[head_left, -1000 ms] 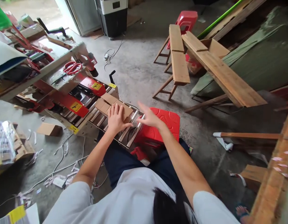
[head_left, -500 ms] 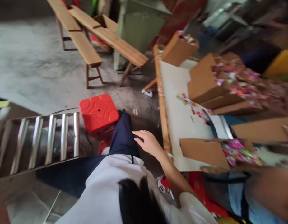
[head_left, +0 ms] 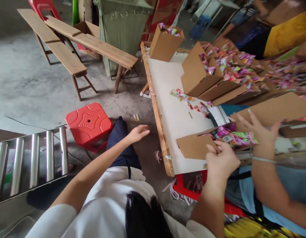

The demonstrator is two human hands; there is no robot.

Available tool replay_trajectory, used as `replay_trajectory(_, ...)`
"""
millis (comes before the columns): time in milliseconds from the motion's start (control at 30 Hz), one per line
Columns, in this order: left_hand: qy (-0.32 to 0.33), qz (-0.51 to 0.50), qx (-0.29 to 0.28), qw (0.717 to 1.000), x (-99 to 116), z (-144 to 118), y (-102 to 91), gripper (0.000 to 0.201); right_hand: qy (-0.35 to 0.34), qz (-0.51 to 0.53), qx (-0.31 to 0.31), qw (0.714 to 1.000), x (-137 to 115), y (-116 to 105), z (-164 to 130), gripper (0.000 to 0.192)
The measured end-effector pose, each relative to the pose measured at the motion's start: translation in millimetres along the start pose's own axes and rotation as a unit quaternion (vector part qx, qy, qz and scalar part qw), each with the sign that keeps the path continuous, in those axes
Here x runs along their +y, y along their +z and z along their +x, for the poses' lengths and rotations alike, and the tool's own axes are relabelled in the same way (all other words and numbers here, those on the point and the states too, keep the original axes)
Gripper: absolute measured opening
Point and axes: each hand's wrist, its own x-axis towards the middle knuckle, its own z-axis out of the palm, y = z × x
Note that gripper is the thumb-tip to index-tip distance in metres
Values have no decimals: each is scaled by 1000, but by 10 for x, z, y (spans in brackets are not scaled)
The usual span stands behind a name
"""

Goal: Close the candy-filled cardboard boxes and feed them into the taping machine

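My left hand (head_left: 138, 133) hovers over my knee, left of the table, with fingers loosely stretched and nothing in them. At the near end of the table, my right hand (head_left: 221, 161) pinches the edge of a long cardboard box (head_left: 195, 147). Pink, purple and green wrapped packets (head_left: 228, 135) fill this box. On its far side is a co-worker's hand (head_left: 260, 130) with spread fingers, close to the packets; whether it touches the box I cannot tell.
More filled cardboard boxes (head_left: 200, 74) crowd the white-topped table (head_left: 165, 86), with loose packets (head_left: 180, 95) beside them. A red stool (head_left: 89, 121) and a metal roller conveyor (head_left: 35, 160) stand to the left. Wooden benches (head_left: 66, 59) are farther off. A co-worker sits at the right.
My right hand has reached right and taken hold of the box edge. My left hand has come into view over my knee. The co-worker's hand now appears by the box.
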Motion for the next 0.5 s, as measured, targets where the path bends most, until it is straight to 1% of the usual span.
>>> replay_trajectory(33,-59,-35,-41,997,97,95,203,55,-22,21,16,999,-12,-84,-33,30)
replay_trajectory(67,-124,-64,-76,987,178,154,384,58,-42,37,35,998,-49,-193,-85,30)
replay_trajectory(133,-235,-142,-128,953,285,164,678,68,-83,62,65,992,-187,-456,-231,28)
replay_trajectory(167,-271,-198,-149,930,313,123,785,72,-107,79,65,989,-278,-592,-310,25)
replay_trajectory(200,-293,-265,-165,904,329,60,861,75,-137,99,54,984,-379,-719,-381,20)
replay_trajectory(233,-300,-337,-171,876,336,-15,899,77,-178,124,34,976,-484,-831,-439,14)
replay_trajectory(267,-295,-405,-169,849,339,-96,897,77,-225,149,10,963,-591,-921,-478,9)
replay_trajectory(300,-286,-461,-157,825,337,-173,852,76,-274,175,-19,946,-699,-983,-498,10)
replay_trajectory(333,-274,-503,-137,808,332,-242,763,74,-319,199,-48,925,-810,-1013,-504,14)
replay_trajectory(367,-256,-534,-111,798,319,-299,631,70,-362,221,-77,902,-926,-1006,-501,19)
replay_trajectory(433,-201,-572,-36,795,254,-387,246,64,-438,260,-134,850,-1189,-873,-499,25)
replay_trajectory(500,-147,-578,61,800,112,-464,-263,65,-498,291,-183,796,-1506,-580,-552,24)
